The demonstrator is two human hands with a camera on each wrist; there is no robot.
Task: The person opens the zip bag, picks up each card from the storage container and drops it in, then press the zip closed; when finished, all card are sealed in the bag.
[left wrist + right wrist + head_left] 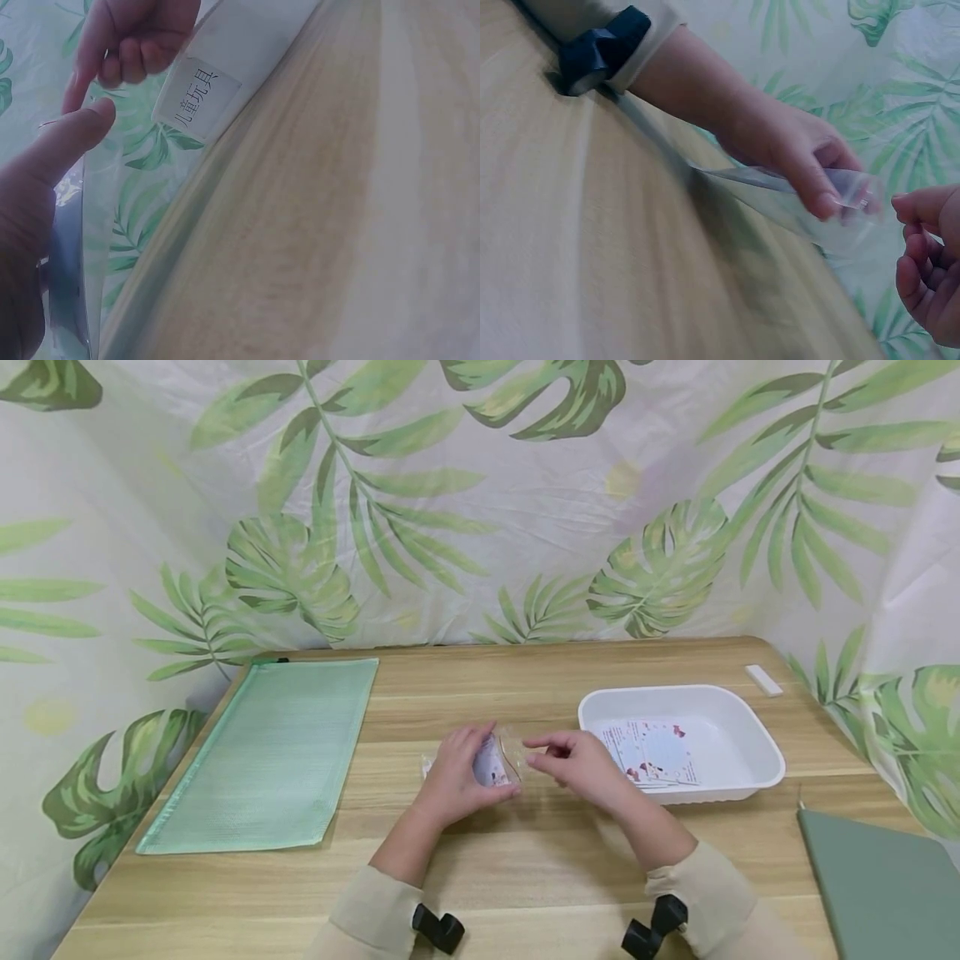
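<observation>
In the head view my left hand (pixel 461 772) grips a small clear plastic bag (pixel 512 757) with printed cards (pixel 489 763) inside, thumb along the near edge and fingers over the far side. The bag's mouth faces right. My right hand (pixel 581 764) is raised at that mouth, index finger and thumb reaching toward the clear edge, the other fingers curled in. From the right wrist view, a small gap shows between the right fingertips (pixel 901 202) and the bag (pixel 780 195). The left wrist view has the left thumb (pixel 79 139) lying against the bag's edge.
A white tray (pixel 738 743) holding more printed cards (pixel 660 752) stands to the right; its outer side bears a label (pixel 206 97). At left lies a green mesh zip pouch (pixel 262 760). A white block (pixel 763 680) sits back right, a green-grey folder (pixel 885 885) front right.
</observation>
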